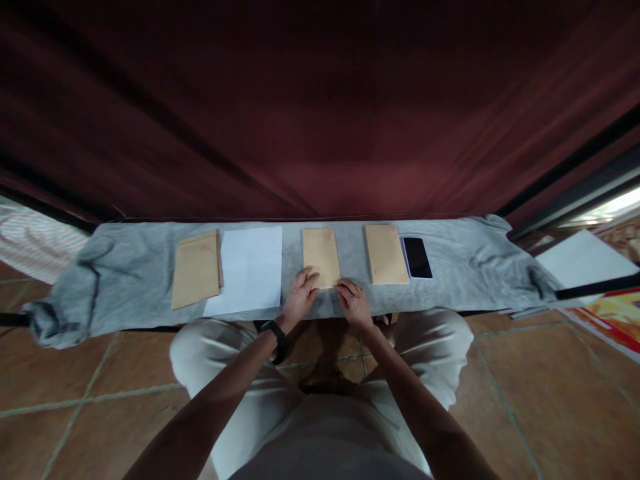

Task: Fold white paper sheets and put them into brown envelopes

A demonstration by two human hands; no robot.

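A brown envelope (321, 255) lies in the middle of a grey cloth (130, 273) spread over a low bench. My left hand (300, 295) rests at its near left corner, fingers bent down onto the edge. My right hand (353, 302) presses at its near right corner, fingers curled. A thin white strip shows between the hands at the envelope's near edge. To the left lie a white sheet of paper (248, 269) and a stack of brown envelopes (197, 268). Another brown envelope (385, 253) lies to the right.
A dark phone (417, 257) lies face up beside the right envelope. A dark red curtain (320, 113) hangs behind the bench. White paper (585, 259) and a coloured print (613, 317) lie on the tiled floor at right. My knees sit under the bench edge.
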